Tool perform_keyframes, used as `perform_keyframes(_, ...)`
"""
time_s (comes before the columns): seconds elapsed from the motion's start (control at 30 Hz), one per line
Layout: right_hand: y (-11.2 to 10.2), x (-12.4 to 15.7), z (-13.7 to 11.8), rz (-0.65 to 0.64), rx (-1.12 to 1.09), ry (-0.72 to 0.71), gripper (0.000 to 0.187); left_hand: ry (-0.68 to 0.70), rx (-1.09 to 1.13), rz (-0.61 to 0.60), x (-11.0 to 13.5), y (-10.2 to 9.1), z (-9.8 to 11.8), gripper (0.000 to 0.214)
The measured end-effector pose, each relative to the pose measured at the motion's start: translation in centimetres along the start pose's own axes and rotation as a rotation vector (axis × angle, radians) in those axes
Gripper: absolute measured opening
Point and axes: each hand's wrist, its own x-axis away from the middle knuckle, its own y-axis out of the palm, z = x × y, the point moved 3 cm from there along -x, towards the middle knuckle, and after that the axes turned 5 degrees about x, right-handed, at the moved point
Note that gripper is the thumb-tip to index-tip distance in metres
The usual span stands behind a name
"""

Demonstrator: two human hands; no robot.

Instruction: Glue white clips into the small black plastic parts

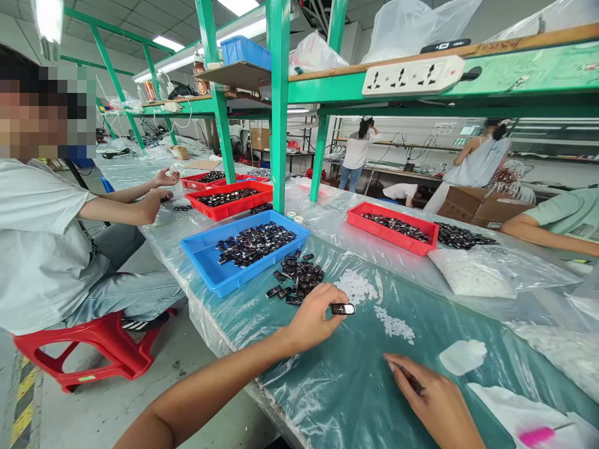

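Observation:
My left hand [318,315] pinches a small black plastic piece [343,308] with a whitish end, held above the table. Just behind it lies a loose pile of similar black pieces [299,277]. Two heaps of tiny white parts, a larger one [356,287] and a smaller one [394,325], lie to the right of that hand. Near the table's front, my right hand [433,396] has its thumb and fingers closed around something dark, mostly hidden. A translucent white piece [463,357] rests beyond the right hand.
A blue tray [219,284] of black pieces stands left, with red trays [423,246] [218,212] farther back. Plastic bags [472,274] and a pink-handled tool [536,436] lie right. Green posts [279,125] rise from the table. A co-worker [42,237] sits left.

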Motion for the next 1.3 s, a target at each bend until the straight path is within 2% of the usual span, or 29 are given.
perform_keyframes(0.33, -0.3, 0.1, -0.1, 0.008, -0.002, 0.011, 0.03, 0.088, 0.083, 0.166, 0.2, 0.6, 0.5, 0.008)
perform_keyframes(0.43, -0.4, 0.1, -0.1, 0.001, -0.007, 0.023, 0.029, 0.065, 0.117, 0.21, 0.3, 0.7, 0.3, 0.015)
perform_keyframes(0.53, -0.4, 0.0, -0.1, 0.007, -0.026, 0.021, 0.029, 0.01, 0.129, 0.201, 0.3, 0.8, 0.1, 0.022)
perform_keyframes(0.67, -0.5, 0.0, -0.2, 0.062, -0.099, 0.027, 0.028, -0.063, 0.132, 0.101, 0.5, 1.5, 0.2, 0.022)
perform_keyframes(0.8, -1.0, 0.4, -1.0, 0.169, -0.241, 0.067, 0.029, -0.09, 0.083, -0.09, 0.6, 2.7, 0.5, 0.02)
perform_keyframes(0.97, -1.3, 0.6, -2.1, 0.248, -0.453, 0.14, 0.034, 0.016, 0.079, -0.308, 0.1, 4.0, 1.4, 0.024)
perform_keyframes(1.1, -1.2, 0.5, -2.1, 0.297, -0.622, 0.209, 0.037, 0.118, 0.142, -0.353, -1.3, 4.7, 2.2, 0.023)
perform_keyframes(1.3, -1.5, 0.3, -1.8, 0.409, -0.913, 0.283, 0.04, 0.122, 0.291, -0.382, -3.8, 6.5, 2.2, 0.032)
